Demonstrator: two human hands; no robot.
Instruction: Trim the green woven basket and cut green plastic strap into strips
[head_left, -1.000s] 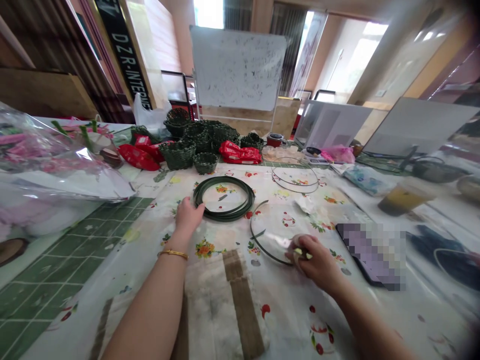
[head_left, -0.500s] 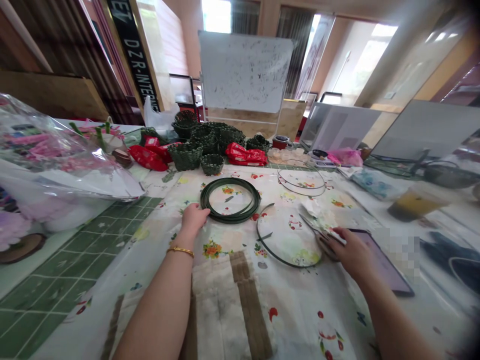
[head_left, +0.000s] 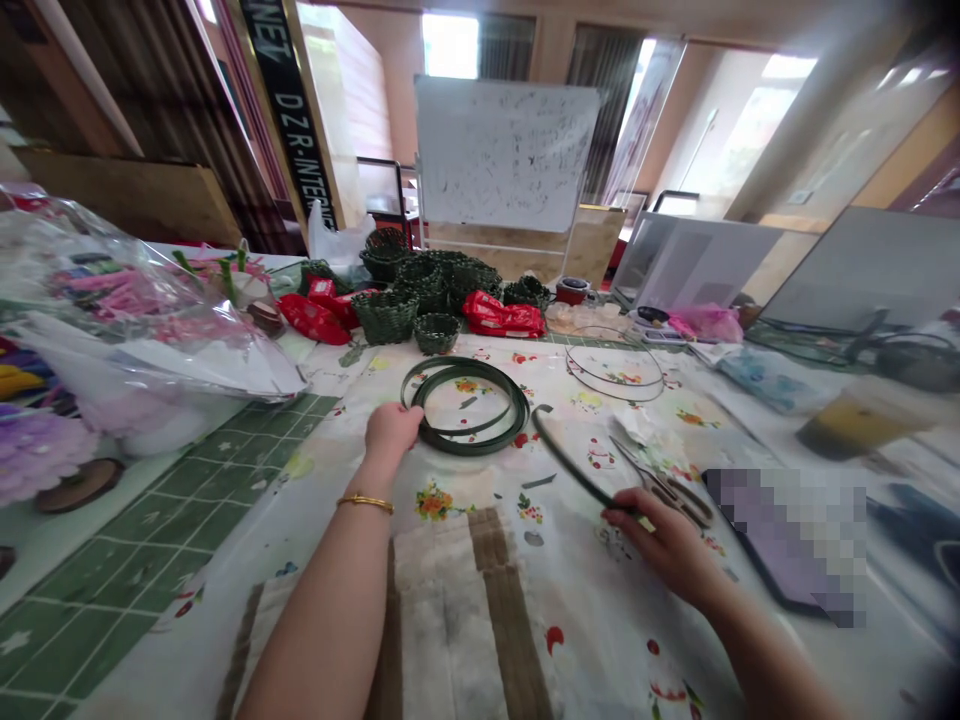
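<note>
1. The left hand (head_left: 391, 430) rests on the near-left edge of the coil (head_left: 466, 405), a dark green ring of wound strip lying flat on the tablecloth (head_left: 450, 620). The fingers curl over that edge and look closed on it, though the grip itself is hidden behind the knuckles. Pinning one side likely keeps the springy loops from sliding or unwinding.

2. The right hand (head_left: 664, 540) holds a single cut strip (head_left: 570, 462). Thumb and fingertips pinch its near end; the rest runs away from the fingers, up and left, ending in a small hook just short of the coil. Held by one end like this, the strip's free length stays clear of the cloth and easy to turn.

3. Scissors (head_left: 660, 485) lie just beyond the right fingertips, blades pointing away, within easy reach but not touched.

4. Short green offcuts (head_left: 538, 482) lie between the two hands, near the strip's middle.

5. Past the scissors, well beyond the right fingers, two thin wire hoops (head_left: 615, 368) lie flat.

6. Far beyond the left fingers, behind the coil, sit woven green baskets (head_left: 386, 315) and red packets (head_left: 502, 317), pushed back so the middle of the cloth is kept for the work.

7. Left of the left hand, well apart, lies a clear bag (head_left: 142, 320) with pink flowers inside.
</note>
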